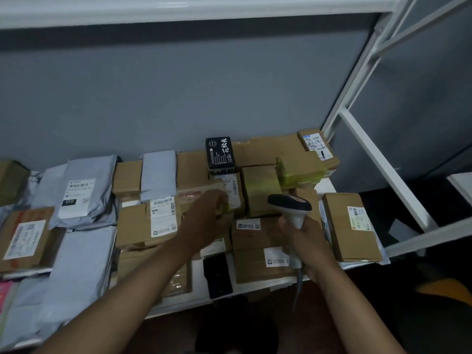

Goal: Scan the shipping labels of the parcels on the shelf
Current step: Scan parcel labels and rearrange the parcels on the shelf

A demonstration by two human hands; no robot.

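From my remote seat I see both bare arms reaching over a white shelf (329, 183) crowded with parcels. My right hand (305, 237) is curled tight round the pale grip of a handheld barcode scanner (291, 204); its dark head sits above the fist, tipped toward the left hand, and its grey cable trails down past the wrist. My left hand (204, 217) reaches forward onto a small cardboard box (231, 191) with a white shipping label on its top, the fingers bent over the box's near edge — blur keeps me from telling whether they grip it or only rest there.

The parcels lie flat, packed edge to edge. Just beside the left hand, on its outer side, a brown carton (145, 223) carries a white label with barcodes. Further out lies a grey poly mailer (79, 192) with a white label bearing a black "010" block. Beyond the left fingertips a black box (221, 155) with white lettering stands on the cartons. Beyond the scanner sits a parcel wrapped in yellowish tape (300, 169), and outward of the right hand a long brown box (350, 226) shows a small label.
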